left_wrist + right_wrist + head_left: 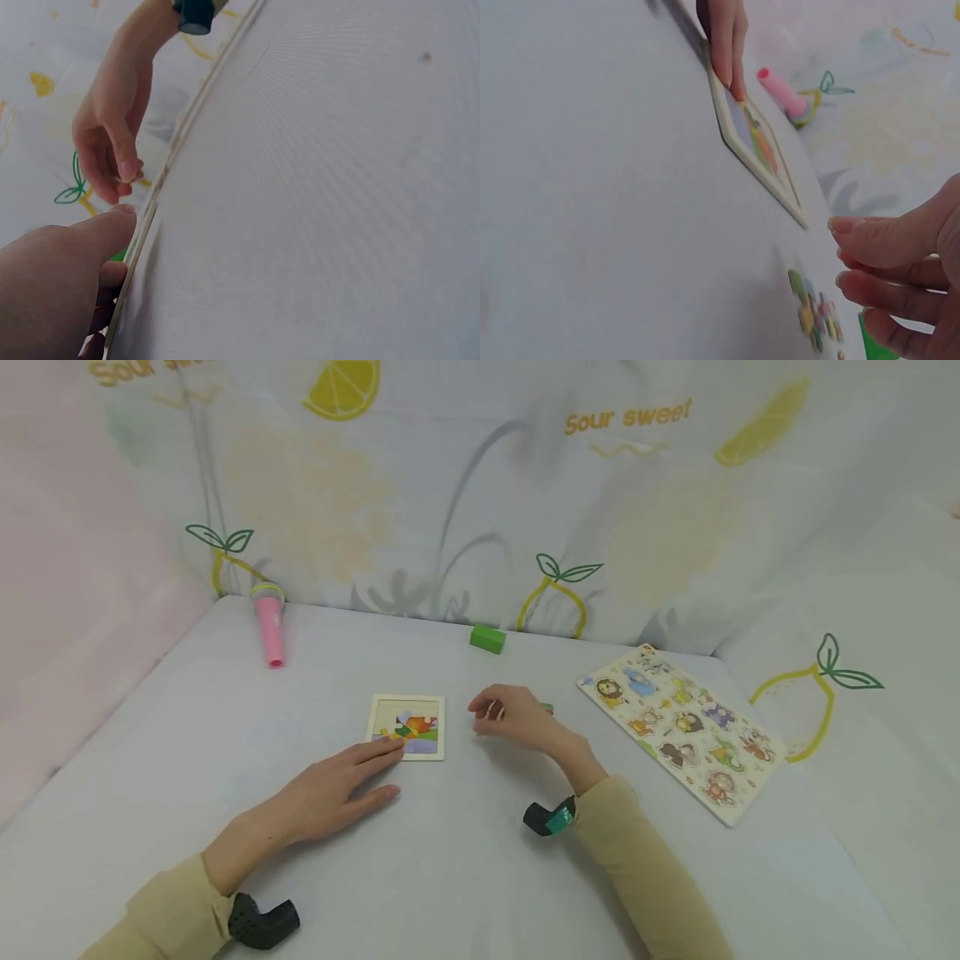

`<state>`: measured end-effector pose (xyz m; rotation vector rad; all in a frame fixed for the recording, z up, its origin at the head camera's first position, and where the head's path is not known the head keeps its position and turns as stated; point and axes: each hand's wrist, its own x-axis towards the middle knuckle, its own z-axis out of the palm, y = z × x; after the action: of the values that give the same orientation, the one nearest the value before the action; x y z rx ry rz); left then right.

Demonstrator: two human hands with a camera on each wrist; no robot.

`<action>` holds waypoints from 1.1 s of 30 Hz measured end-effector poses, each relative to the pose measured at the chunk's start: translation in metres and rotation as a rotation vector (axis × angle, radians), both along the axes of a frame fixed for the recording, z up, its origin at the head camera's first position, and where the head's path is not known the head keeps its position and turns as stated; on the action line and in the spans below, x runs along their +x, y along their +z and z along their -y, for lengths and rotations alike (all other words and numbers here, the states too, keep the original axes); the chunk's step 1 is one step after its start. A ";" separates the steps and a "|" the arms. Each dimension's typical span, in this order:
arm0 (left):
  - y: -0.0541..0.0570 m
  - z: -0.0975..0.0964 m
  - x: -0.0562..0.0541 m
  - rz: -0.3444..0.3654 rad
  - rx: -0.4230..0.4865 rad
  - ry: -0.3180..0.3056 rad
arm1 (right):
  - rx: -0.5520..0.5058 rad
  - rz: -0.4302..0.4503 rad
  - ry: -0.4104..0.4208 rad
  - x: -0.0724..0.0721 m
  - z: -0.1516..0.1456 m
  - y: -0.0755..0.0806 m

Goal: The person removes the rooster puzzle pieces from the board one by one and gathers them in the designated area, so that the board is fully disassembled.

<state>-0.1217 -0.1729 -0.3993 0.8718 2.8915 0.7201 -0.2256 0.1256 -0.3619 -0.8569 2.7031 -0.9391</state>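
My left hand (330,789) lies with extended fingers on the near left part of a small framed jigsaw puzzle (439,727). Part of a colourful picture fills its lower right, while bare tray shows along the top and left. To the right, my right hand (517,717) hovers with loosely bent fingers; in the right wrist view no piece shows between thumb and fingers. Loose jigsaw pieces (810,311) lie on the table below that hand. From the head view the hand hides most of them, apart from a greenish edge behind it.
A green block (488,639) stands at the table's back edge. At the back left lies a pink toy microphone (272,627). An animal peg-puzzle board (682,735) lies slanted on the right. A printed cloth (420,485) hangs behind the white table (450,877).
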 end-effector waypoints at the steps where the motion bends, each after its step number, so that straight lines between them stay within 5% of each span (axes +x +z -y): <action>1: 0.000 0.000 0.000 0.004 -0.005 0.005 | 0.001 0.005 0.014 -0.001 0.006 0.000; 14: -0.005 -0.002 0.000 -0.004 -0.017 -0.002 | 0.022 0.056 0.083 -0.008 0.078 -0.015; 33: -0.004 0.000 -0.002 0.001 -0.025 0.002 | 0.084 0.063 0.022 0.001 0.092 -0.024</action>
<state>-0.1239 -0.1725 -0.4031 0.8662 2.8946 0.6821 -0.2250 0.0339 -0.3859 -0.8246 2.6532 -0.8274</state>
